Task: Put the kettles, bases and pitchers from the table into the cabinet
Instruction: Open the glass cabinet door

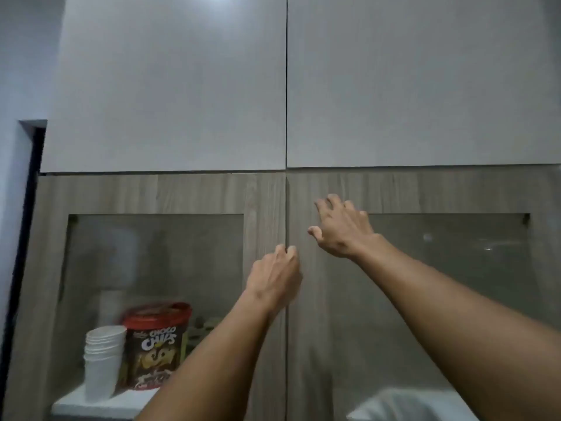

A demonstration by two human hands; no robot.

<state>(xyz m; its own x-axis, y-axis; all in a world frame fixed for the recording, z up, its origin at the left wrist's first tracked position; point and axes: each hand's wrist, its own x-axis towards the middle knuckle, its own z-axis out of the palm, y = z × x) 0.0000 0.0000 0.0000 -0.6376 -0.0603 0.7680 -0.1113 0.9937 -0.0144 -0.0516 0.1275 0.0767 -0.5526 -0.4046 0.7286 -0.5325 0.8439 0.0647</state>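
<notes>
A wood-grain cabinet with two glass-paned doors fills the view, both doors closed. The left door [261, 208] and the right door [303, 299] meet at a narrow seam. My left hand [274, 276] has its fingertips curled at that seam, on the left door's edge. My right hand [341, 229] lies higher, fingers spread flat against the right door's frame. No kettle, base or pitcher is in view. Neither hand holds an object.
Behind the left glass pane stand a stack of white cups [103, 360] and a Choco Chips tub [158, 344] on a white shelf [91, 405]. Something white [403, 402] shows behind the right pane. Pale upper doors [170, 86] sit above. A dark doorway edge [27, 208] is at far left.
</notes>
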